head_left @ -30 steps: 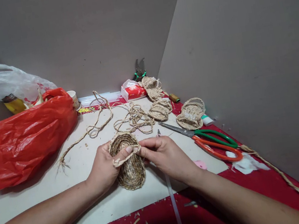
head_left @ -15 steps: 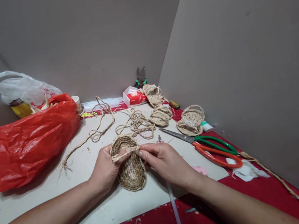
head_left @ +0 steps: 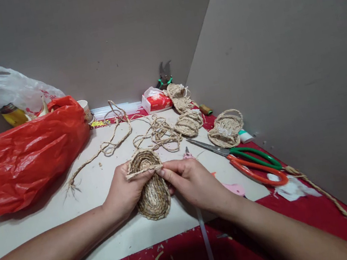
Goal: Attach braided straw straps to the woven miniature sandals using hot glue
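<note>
A small woven straw slipper (head_left: 153,197) is held upright over the white board, a braided strand (head_left: 143,172) crossing its upper part. My left hand (head_left: 125,189) grips the slipper's left side, its thumb under the strand. On the right, my right hand (head_left: 190,182) pinches the strand's end against the slipper's edge between thumb and index finger. Behind them lies a tangle of braided cord (head_left: 164,133). Scissors (head_left: 227,152) with one green and one orange handle rest right of my right hand.
A red plastic bag (head_left: 28,158) fills the left. Finished-looking woven slippers (head_left: 226,129), a tissue pack (head_left: 157,100), pliers (head_left: 164,76) and a paper cup (head_left: 85,110) stand along the back. Grey walls rise behind and right. A pink-handled tool (head_left: 235,189) lies near my right wrist.
The view has shifted slightly, so the background items sit higher in the picture. Both hands keep hold of the slipper and strand, with my right fingers slightly adjusted at the strand's end.
</note>
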Tool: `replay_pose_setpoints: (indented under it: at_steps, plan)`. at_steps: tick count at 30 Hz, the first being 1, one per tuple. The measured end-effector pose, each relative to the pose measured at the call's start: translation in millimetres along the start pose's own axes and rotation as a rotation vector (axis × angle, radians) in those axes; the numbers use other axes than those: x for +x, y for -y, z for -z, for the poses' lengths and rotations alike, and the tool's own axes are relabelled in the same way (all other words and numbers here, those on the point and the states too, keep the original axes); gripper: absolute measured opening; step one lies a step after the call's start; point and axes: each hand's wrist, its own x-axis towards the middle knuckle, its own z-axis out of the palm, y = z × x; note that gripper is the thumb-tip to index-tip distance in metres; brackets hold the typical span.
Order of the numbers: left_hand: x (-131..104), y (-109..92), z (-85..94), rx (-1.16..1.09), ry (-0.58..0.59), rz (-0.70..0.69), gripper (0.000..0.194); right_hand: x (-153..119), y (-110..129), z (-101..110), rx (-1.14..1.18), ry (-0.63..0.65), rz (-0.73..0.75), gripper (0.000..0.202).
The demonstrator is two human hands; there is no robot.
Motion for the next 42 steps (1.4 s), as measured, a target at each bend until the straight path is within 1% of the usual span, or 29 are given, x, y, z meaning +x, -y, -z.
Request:
replay_pose_setpoints:
  at_steps: [4,7,10,12,15,17,20,22,24,26,28,30,31,33,35,37,39,42]
  plan:
    - [0.5,0.7,-0.4,0.035,-0.045,-0.024,0.02,2.2,1.2,-0.4,-0.022,-0.015,0.024,0.032]
    - [1.5,-0.5,-0.8,0.034,-0.036,-0.018,0.021,3.0,4.8,2.0,-0.025,-0.008,0.043,0.031]
    - [3.0,-4.6,-0.5,0.01,0.009,-0.02,0.019,3.7,7.2,5.4,0.032,-0.018,0.052,0.03]
    - [3.8,-8.2,-0.4,0.005,0.045,-0.023,0.017,4.7,6.8,7.5,0.07,-0.055,0.065,0.029]
    - [4.5,-11.6,0.1,0.002,0.095,-0.015,0.021,6.3,5.1,10.6,0.089,-0.101,0.067,0.027]
    - [5.2,-10.9,1.2,-0.001,0.127,-0.002,0.022,6.8,5.1,12.6,0.106,-0.114,0.046,0.026]
    - [7.1,-6.7,4.4,0.004,0.157,0.015,0.016,7.0,7.6,14.9,0.182,-0.133,-0.018,0.023]
    - [8.3,-4.2,6.9,-0.002,0.149,0.019,0.016,7.4,9.8,16.2,0.243,-0.127,-0.067,0.023]
    - [9.0,-3.5,8.7,-0.012,0.119,0.027,0.02,8.3,11.3,17.9,0.275,-0.102,-0.098,0.02]
    - [8.9,-4.4,9.7,-0.002,0.072,0.037,0.025,9.1,11.3,19.9,0.274,-0.121,-0.1,0.017]
    - [8.4,-5.8,9.8,0.022,0.024,0.042,0.027,9.2,10.1,21.8,0.217,-0.233,-0.042,0.035]
    - [7.9,-6.5,9.3,0.049,-0.006,0.044,0.026,8.1,8.0,22.9,0.089,-0.391,0.079,0.054]
    - [7.7,-6.4,9.0,0.062,-0.009,0.045,0.025,7.2,6.7,22.9,0.006,-0.448,0.163,0.058]
    - [7.4,-5.5,8.4,0.081,0.014,0.048,0.024,4.9,4.3,22.3,-0.158,-0.493,0.355,0.061]
    - [7.1,-4.0,8.1,0.09,0.052,0.053,0.024,3.4,2.1,21.2,-0.284,-0.474,0.538,0.055]
    - [6.8,-2.5,8.3,0.089,0.086,0.062,0.026,3.4,0.3,20.3,-0.372,-0.445,0.667,0.043]
    - [6.4,-1.4,8.6,0.091,0.106,0.064,0.03,4.5,-0.4,20.0,-0.437,-0.42,0.737,0.031]
    - [5.2,-0.6,8.6,0.115,0.117,0.071,0.034,6.0,0.4,20.4,-0.478,-0.418,0.753,0.02]
